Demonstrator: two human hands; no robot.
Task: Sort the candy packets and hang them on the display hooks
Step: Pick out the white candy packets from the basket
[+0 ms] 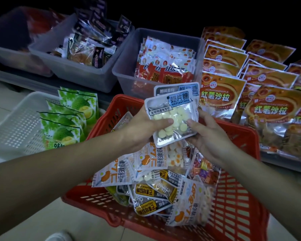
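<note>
I have 2 milk-tablet candy packets (172, 117), printed NAIPIANTANG, stacked and held above the far edge of the red basket (241, 197). My left hand (139, 129) pinches the front one, thumb on its face; my right hand (208, 136) pinches its right edge. I judge this the sorting step. Next, I'd pull matching ones from the mixed heap (146, 171) below. No hooks show. Orange bags (221, 100) past the far right corner read HONGSHUSHALA.

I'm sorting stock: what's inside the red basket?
The red basket holds loose fried-egg candy packets, yellow-label packets and a bag of colourful sweets. The left hand and right hand, holding milk tablet packets, cover its far part; lower layers are hidden.
</note>
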